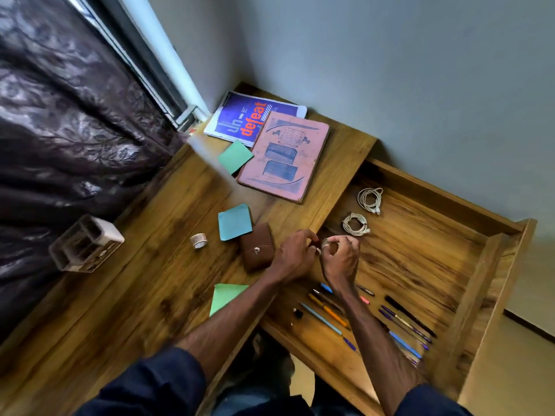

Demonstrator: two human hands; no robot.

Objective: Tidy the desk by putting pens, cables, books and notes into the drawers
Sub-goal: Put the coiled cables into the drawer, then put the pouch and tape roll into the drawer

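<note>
Over the near edge of the open wooden drawer (468,283), my left hand (295,255) and my right hand (342,255) meet, both pinching a small coiled white cable (326,244). Two coiled white cables (371,199) (356,225) lie in the drawer's far part. Several pens (402,322) lie in a row in its near part. On the desk lie a pink book (285,156), a blue book (240,121), two green notes (235,156) (225,297) and a blue note (235,222).
A brown snap pouch (256,247) sits beside my left hand. A roll of tape (198,240) lies left of the blue note. A desk organiser (84,244) stands at the desk's left edge, against a dark curtain (60,130). The wall (390,70) borders the far side.
</note>
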